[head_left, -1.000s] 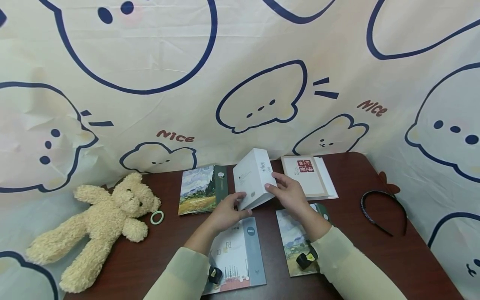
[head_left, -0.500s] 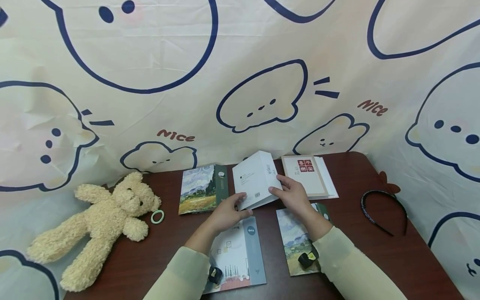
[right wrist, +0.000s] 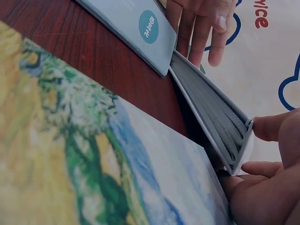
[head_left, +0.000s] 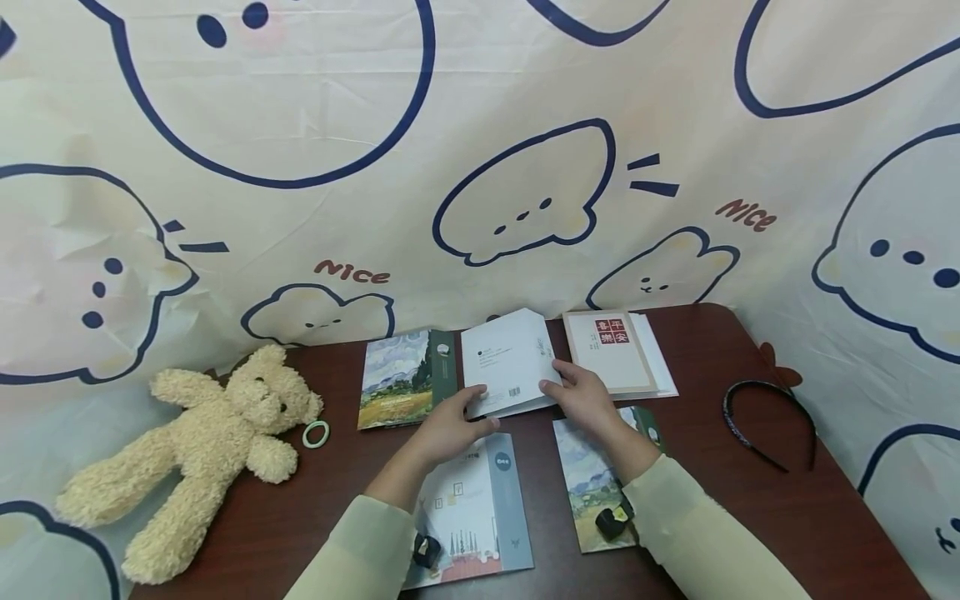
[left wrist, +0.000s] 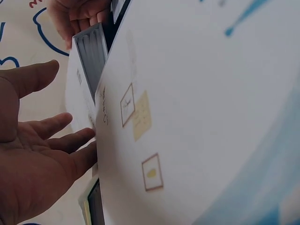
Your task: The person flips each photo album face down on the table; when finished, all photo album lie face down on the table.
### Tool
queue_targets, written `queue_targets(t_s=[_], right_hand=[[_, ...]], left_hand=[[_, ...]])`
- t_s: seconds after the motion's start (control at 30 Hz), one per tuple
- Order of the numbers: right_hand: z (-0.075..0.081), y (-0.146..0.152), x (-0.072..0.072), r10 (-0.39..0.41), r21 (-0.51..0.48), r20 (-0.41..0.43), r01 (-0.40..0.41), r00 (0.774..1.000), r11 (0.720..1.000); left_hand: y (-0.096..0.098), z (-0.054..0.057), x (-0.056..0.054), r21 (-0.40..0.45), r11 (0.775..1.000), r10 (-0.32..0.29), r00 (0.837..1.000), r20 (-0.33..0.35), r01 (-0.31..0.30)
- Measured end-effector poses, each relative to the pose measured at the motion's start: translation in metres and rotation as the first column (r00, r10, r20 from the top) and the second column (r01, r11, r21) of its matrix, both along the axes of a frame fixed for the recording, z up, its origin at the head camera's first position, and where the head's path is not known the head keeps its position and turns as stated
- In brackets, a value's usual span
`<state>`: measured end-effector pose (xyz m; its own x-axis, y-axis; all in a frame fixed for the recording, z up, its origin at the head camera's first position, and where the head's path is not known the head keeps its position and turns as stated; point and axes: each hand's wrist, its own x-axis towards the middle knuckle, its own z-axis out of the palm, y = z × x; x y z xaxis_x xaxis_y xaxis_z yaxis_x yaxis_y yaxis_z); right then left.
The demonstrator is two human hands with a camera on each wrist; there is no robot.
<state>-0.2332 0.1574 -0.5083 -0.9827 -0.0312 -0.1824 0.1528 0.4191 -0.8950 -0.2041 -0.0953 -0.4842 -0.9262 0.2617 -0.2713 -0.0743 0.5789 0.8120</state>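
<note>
A white album with small print and a barcode on its cover leans at the back middle of the table. Grey leaves show inside it in the right wrist view. My right hand pinches its spine edge at the right, thumb on one side and fingers at the other. At the lower left corner, my left hand has its fingers straight against the album, thumb held apart. Below the left hand lies a white and blue picture album. Under the right forearm is a landscape-painting album.
Another painting album lies left of the white one. A cream album with a red emblem lies to the right. A teddy bear, a green ring and a black headband lie around on the brown table.
The white album has tipped back and turned so that its cover lies flatter and its spine has swung to the right. Both hands have stayed on it, shifting slightly.
</note>
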Motion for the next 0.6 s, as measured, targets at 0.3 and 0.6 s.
queue_targets(t_s=[0.3, 0.6], right_hand=[[-0.0034, -0.0036, -0.0006, 0.049, 0.092, 0.005, -0.049, 0.999, 0.995], [-0.0056, -0.0045, 0.0008, 0.074, 0.098, -0.013, -0.072, 0.997, 0.993]], left_hand=[[-0.0047, 0.0001, 0.0004, 0.007, 1.0, 0.028, 1.0, -0.001, -0.028], [-0.006, 0.0014, 0.0006, 0.015, 0.999, 0.036, 0.999, -0.003, -0.036]])
